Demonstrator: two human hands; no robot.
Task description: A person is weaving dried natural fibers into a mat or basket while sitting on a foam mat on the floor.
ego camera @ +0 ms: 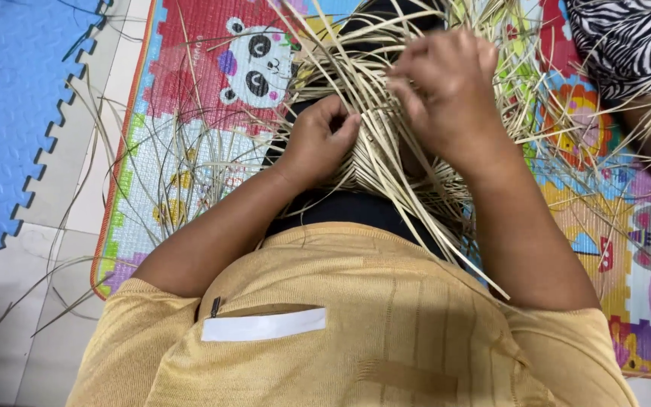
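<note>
- Left hand (319, 139) presses curled fingers onto the woven straw panel (374, 162).
- Right hand (446, 87), at one o'clock, pinches loose strips (416, 45); keep tension even.

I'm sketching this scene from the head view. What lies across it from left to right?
Blue foam mat → panda picture on the play mat → left hand → right hand → zebra-patterned cloth.
</note>
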